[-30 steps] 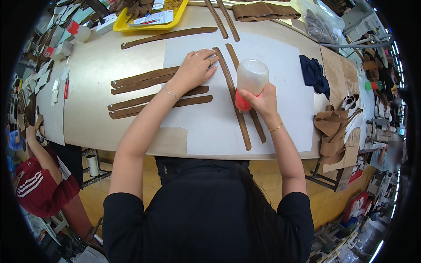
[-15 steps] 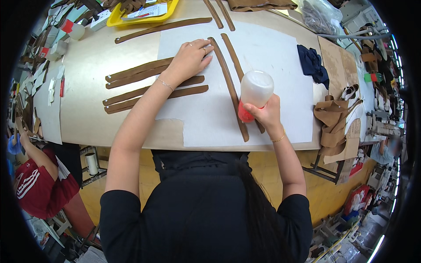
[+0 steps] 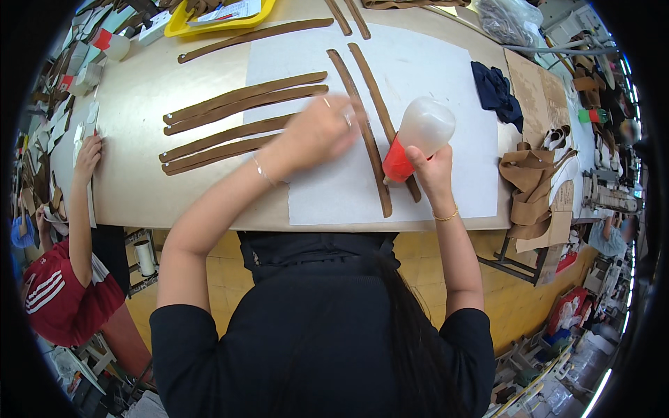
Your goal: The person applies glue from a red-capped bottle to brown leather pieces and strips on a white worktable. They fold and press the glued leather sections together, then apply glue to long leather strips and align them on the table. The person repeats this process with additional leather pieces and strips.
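Two long brown strips lie side by side on the white sheet (image 3: 460, 188), the left strip (image 3: 373, 157) and the right strip (image 3: 371, 80). My right hand (image 3: 436, 171) is wrapped round a translucent squeeze bottle (image 3: 428, 122) with a red lower part. Its bottle is tilted, nozzle down, close over the near part of the left strip; whether it touches I cannot tell. My left hand (image 3: 322, 134) is over the left strip's middle, its fingers blurred by motion. Under and beyond that forearm lie several more brown strips (image 3: 237, 97), partly hidden by it.
A yellow tray (image 3: 216, 28) with papers stands at the far left, near another brown strip (image 3: 258, 38). Dark blue cloth (image 3: 496, 94) and brown pieces (image 3: 526, 181) lie at the right. A co-worker in a red shirt (image 3: 66, 292) reaches onto the table's left end.
My left hand has come from the left strip's far end toward me along it. The bottle has tilted further, its base swinging right. The co-worker's hand has reached onto the table.
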{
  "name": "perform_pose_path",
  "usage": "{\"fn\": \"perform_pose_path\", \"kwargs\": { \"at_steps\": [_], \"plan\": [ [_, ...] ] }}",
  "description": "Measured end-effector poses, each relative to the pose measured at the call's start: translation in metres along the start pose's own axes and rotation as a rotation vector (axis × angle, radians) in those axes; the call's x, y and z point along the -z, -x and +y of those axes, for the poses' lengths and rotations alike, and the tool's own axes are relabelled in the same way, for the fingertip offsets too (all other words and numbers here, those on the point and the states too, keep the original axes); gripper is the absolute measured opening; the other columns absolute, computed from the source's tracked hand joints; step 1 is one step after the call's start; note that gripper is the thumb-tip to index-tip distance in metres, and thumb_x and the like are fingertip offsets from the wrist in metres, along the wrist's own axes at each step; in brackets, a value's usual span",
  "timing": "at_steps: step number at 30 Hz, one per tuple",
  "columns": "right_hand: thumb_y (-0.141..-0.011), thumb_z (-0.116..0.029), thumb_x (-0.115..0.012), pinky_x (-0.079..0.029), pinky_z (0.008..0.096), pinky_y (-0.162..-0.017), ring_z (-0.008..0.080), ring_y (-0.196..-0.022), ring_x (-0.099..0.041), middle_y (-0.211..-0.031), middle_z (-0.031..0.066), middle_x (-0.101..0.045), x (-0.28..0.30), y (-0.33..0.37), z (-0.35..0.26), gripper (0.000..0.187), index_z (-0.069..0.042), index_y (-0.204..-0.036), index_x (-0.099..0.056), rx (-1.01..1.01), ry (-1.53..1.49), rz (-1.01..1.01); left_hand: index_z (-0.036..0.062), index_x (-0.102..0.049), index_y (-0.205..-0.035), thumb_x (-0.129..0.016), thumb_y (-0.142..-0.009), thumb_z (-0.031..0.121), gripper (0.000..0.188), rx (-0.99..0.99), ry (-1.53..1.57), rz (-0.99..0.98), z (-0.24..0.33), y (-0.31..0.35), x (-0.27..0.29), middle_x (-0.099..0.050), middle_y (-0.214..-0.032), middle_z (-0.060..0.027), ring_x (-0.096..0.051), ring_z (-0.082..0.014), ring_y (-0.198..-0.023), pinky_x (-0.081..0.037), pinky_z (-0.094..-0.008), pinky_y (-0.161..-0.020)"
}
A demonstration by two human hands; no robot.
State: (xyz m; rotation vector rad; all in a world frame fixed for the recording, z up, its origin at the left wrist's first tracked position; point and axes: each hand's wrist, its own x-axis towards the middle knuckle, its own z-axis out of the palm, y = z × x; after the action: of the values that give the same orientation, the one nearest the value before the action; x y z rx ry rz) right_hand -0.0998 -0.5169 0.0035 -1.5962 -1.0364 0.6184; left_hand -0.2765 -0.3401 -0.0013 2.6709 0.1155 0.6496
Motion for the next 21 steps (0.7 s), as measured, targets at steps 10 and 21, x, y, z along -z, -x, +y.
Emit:
{"fn": "perform_pose_path", "kwargs": {
  "at_steps": [10,21],
  "plan": [
    [-0.074,-0.044,-0.077,-0.053,0.0309,-0.068,0.0196,-0.075,-0.067,-0.083,0.0109,-0.070,0.000,0.011,-0.003,0.053,0.003,-0.095,-0.065,0.021,0.100,-0.079,0.0095,-0.063,-0.109,-0.068,-0.078,0.019,0.032,-0.182,0.066,-0.117,0.047,0.036,-0.030,-0.056,-0.113,-0.0093,-0.051,-0.0233,-0.111,-0.040,-0.0384,-0.093],
    [-0.069,-0.045,-0.081,-0.053,0.0307,-0.069,0.0187,-0.077,-0.067,-0.084,0.0097,-0.069,0.004,0.054,-0.003,0.058,0.002,-0.097,-0.063,0.036,0.044,0.045,0.0113,-0.063,-0.112,-0.068,-0.079,0.020,0.034,-0.173,0.036,-0.127,0.048,0.040,-0.033,-0.056,-0.119,-0.0084,-0.049,-0.0243,-0.115,-0.038,-0.0397,-0.095]
  ]
}}
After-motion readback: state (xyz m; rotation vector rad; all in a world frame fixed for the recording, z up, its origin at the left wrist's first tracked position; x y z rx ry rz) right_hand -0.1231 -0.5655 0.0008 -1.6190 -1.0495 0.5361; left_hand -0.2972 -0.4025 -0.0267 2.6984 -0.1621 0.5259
